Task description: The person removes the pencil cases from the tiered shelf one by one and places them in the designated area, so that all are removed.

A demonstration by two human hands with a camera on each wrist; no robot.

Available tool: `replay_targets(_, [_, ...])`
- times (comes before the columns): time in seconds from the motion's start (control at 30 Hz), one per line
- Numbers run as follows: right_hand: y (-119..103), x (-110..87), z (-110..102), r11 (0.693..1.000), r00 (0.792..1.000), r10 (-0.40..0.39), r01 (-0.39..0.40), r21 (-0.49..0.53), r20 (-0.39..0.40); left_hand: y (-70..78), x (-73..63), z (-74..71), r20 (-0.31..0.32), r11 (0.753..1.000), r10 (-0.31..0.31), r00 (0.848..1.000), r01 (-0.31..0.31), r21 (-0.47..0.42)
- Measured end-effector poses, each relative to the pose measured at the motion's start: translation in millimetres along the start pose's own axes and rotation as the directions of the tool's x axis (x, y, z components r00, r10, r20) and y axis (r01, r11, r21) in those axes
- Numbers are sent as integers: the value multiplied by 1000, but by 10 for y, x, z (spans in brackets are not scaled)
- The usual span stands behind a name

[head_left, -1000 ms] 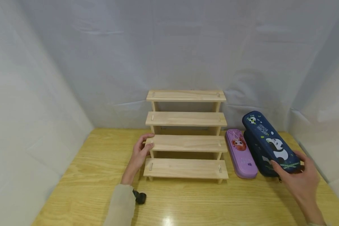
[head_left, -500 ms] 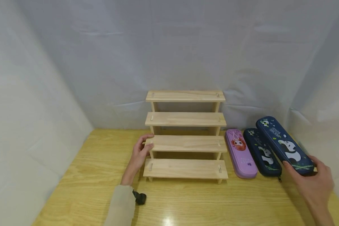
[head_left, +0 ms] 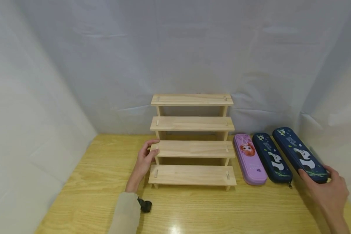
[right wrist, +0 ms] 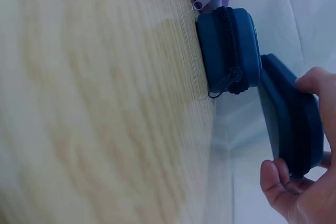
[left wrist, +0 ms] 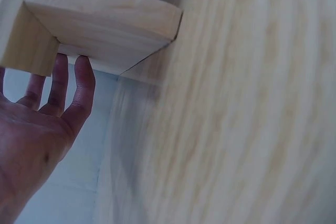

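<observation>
At the right of the head view, my right hand (head_left: pixel 328 191) grips the near end of a dark blue panda pencil case (head_left: pixel 301 154). In the right wrist view this held case (right wrist: pixel 294 121) is tilted, its near end raised off the table. Just left of it lies a second dark blue panda pencil case (head_left: pixel 271 157), and beside that a purple pencil case (head_left: pixel 249 159) with a red-haired cartoon figure. My left hand (head_left: pixel 144 159) holds the left end of the third board up on a four-step wooden display stand (head_left: pixel 193 149), thumb on top and fingers behind.
The wooden table (head_left: pixel 181 208) has pale sheeting (head_left: pixel 193 48) hung behind it and along both sides. The right-hand sheet (head_left: pixel 342 136) stands close to the held case. A black wrist device (head_left: pixel 145 205) is strapped by the left sleeve.
My right hand has carried the panda pencil case rightward and lower, away from above the second panda case, which is now uncovered. The left hand stays on the stand.
</observation>
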State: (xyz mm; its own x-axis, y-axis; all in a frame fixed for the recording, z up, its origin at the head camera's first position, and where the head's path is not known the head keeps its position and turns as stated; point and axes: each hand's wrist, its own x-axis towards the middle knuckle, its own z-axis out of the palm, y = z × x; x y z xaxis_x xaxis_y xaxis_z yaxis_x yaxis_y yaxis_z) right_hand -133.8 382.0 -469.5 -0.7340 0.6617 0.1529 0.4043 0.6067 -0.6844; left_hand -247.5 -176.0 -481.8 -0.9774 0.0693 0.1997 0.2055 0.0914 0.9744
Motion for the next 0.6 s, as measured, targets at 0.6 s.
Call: replay_targets(0.6, [45,95,10,993,990,89,-79,-91,106,11,-3,-2,5,1000,-3,1000,3,0])
